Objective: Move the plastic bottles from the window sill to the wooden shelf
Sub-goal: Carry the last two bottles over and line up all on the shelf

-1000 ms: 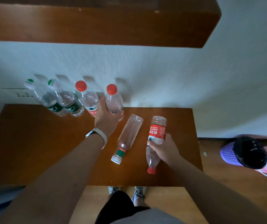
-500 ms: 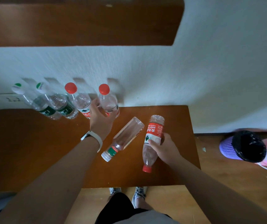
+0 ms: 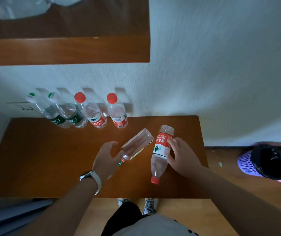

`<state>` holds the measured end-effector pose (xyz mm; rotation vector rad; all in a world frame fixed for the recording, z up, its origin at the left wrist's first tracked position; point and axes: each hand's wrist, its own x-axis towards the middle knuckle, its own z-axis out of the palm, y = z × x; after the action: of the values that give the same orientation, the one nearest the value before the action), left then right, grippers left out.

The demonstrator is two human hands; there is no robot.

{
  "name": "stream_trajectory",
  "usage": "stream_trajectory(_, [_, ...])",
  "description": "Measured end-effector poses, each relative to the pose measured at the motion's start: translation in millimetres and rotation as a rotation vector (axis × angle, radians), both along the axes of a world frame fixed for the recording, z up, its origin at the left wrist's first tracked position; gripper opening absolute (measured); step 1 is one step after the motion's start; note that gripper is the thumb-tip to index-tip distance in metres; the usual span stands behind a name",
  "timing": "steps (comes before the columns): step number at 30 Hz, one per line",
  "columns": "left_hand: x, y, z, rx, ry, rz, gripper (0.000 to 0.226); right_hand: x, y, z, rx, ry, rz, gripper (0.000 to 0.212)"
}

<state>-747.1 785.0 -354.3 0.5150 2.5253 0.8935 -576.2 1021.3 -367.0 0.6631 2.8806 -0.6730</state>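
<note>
A: Surface?

B: Brown wooden shelf (image 3: pixel 34 159), glossy, butted against a white textured wall (image 3: pixel 213 65). A second wooden ledge (image 3: pixel 85 50) sits higher up, something pale and blurred on top of it, can't tell what.

A: Bottles?

B: Four upright in a row at the wall: two green-label bottles (image 3: pixel 63 116), then two red-cap bottles (image 3: pixel 105 114) to their right, close together. Two more lie flat nearer the front edge: a clear bottle (image 3: pixel 138 143) with its base toward the wall, and a red-label bottle (image 3: pixel 161 150), red cap pointing at the person.

A: Hands?

B: Left hand (image 3: pixel 107 159), watch (image 3: pixel 92 179) on the wrist, fingers curled loosely at the neck end of the clear bottle; blurred, can't tell if it grips. Right hand (image 3: pixel 182 155) lies against the red-label bottle's side, fingers on the label, bottle flat on the shelf; can't tell if it's a real grasp.

A: Room?

B: Wood floor (image 3: pixel 238 184) right of the shelf, a purple mesh bin (image 3: pixel 248 164) with a black liner, pink stuff beside it. Grey shoes (image 3: pixel 149 205) below the shelf edge.
</note>
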Motion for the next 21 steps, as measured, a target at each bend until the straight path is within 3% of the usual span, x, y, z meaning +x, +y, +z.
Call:
stream_trajectory(3, [-3.8,8.7,-3.6,-0.12,-0.009,-0.127,0.051,-5.0,9.4,0.0,0.137,0.003,0.195,0.065])
stream_trajectory(7, [-12.7,15.8,-10.1,-0.277,-0.169,-0.21,0.081,-16.6,19.9,-2.6,0.198,0.011,0.379,0.071])
stream_trajectory(16, [4.1,20.2,-8.5,-0.268,-0.295,-0.212,0.074,-43.0,24.7,1.2,0.391,-0.038,0.667,0.045])
stream_trajectory(21, [19.7,11.4,-9.1,-0.187,-0.423,-0.059,0.084,-35.2,27.9,2.6,0.367,-0.178,0.641,0.06])
